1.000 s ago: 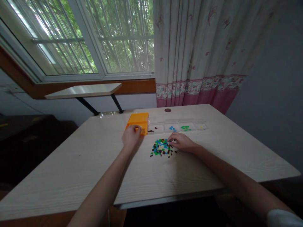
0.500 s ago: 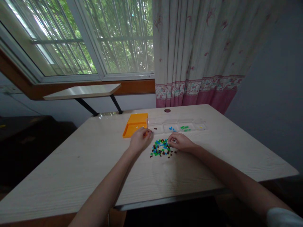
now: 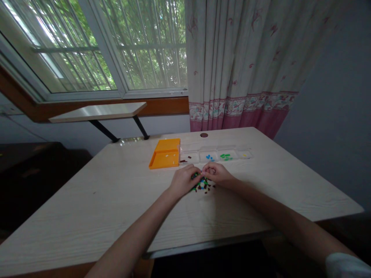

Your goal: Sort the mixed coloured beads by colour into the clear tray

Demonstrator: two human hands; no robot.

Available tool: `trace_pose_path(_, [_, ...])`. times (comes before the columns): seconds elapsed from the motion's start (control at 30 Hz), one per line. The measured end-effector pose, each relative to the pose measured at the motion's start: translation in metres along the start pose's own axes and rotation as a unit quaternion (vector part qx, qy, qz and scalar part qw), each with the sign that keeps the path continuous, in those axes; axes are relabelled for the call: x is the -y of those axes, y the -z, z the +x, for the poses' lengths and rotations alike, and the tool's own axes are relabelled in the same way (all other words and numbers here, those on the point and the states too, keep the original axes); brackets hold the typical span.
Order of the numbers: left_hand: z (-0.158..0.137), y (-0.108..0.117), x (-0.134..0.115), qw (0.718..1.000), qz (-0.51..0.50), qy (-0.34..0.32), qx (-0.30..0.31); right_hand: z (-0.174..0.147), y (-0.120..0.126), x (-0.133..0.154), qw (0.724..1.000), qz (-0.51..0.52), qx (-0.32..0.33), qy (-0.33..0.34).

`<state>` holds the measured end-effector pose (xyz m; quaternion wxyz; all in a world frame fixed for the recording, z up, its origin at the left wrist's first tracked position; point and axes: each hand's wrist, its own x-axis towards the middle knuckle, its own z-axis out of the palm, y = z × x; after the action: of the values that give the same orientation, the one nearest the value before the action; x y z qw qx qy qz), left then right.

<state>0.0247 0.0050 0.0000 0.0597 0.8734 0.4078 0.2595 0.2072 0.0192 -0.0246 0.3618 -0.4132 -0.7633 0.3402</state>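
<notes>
A pile of small bricks (image 3: 202, 187) in blue, green, dark brown and cream lies on the table, partly covered by my hands. My left hand (image 3: 183, 180) reaches over the pile's left side with its fingers curled. Its fingertips meet those of my right hand (image 3: 219, 173), which is closed in a pinch at the pile's upper right. Anything between the fingers is too small to make out. Behind them is a clear compartment tray (image 3: 219, 149) with brown, blue, green and yellow bricks in separate sections. An open orange case (image 3: 164, 159) with several white pieces stands at its left.
The pale wooden table (image 3: 116, 204) has its front edge close to my body. A raised shelf (image 3: 98, 111) on black legs stands at the back left. Beyond the table are a barred window and a floral curtain (image 3: 232, 69). A round cable hole (image 3: 204, 135) is near the back edge.
My left hand has moved right and toward me, from the tray's left section to the pile, meeting my right hand. More brown bricks show in that section. My right hand stays near the pile.
</notes>
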Motion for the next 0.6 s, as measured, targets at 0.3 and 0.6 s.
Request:
trace_pose_path(0.3, [-0.0013, -0.0020, 0.0000, 1.000, -0.012, -0.009, -0.023, 0.0029, -0.0001, 0.0018, 0.995, 0.087, 0.015, -0.040])
trace_pose_path(0.6, [-0.0010, -0.0008, 0.0020, 0.999, -0.029, -0.010, -0.039, 0.0046, -0.0007, -0.0035, 0.993, 0.111, 0.010, -0.029])
